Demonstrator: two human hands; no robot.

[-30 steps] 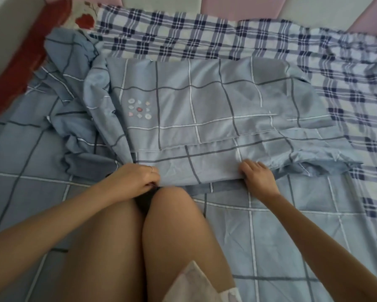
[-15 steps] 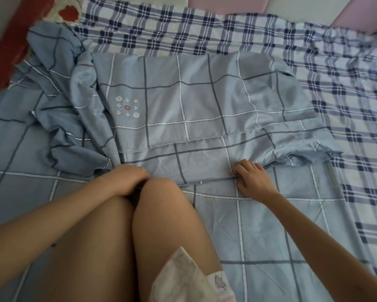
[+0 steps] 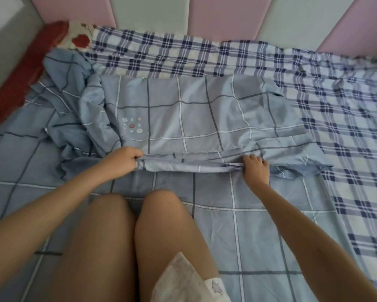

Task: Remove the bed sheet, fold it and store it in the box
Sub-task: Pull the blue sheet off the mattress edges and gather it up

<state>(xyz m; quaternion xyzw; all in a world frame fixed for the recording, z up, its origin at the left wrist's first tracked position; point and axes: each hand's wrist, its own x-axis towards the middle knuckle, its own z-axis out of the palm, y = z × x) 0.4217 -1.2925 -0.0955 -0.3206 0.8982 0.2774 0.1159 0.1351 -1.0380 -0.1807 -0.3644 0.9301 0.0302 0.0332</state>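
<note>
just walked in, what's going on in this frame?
A person on a bed is folding a blue grid bed sheet. The left hand and right hand each grip the near edge of the folded part, which is bunched into a strip between them. The sheet's left end lies in a rumpled heap. A plaid sheet shows at the far side and on the right. No box is in view.
</note>
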